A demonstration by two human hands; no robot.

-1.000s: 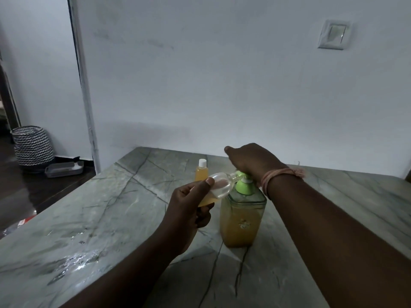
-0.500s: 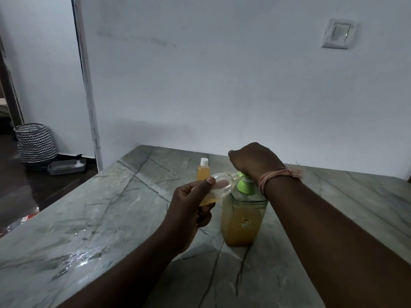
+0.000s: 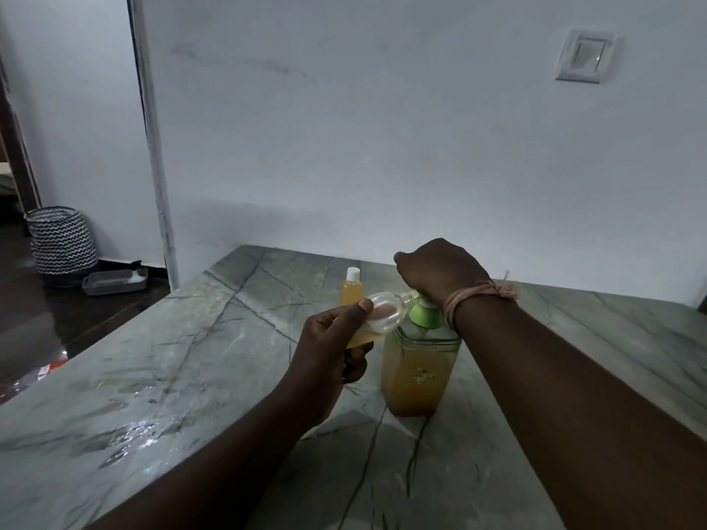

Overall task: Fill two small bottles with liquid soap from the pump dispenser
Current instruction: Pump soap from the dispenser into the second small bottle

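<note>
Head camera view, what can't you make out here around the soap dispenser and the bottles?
- Pump head and nozzle: head view, covered by the right hand; only the green collar shows.
- Mouth of the small clear bottle in the left hand: where it meets the nozzle is hidden.
- Soap flow: cannot tell.
- Emblem on the pump dispenser: too small.

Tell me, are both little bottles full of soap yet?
Not yet. One small capped bottle stands at the back of the table, full of orange soap, so it looks done. The left hand holds the second bottle tipped at the spout, only partly filled, while the right hand presses the pump dispenser. Left: finish filling and cap it.
</note>
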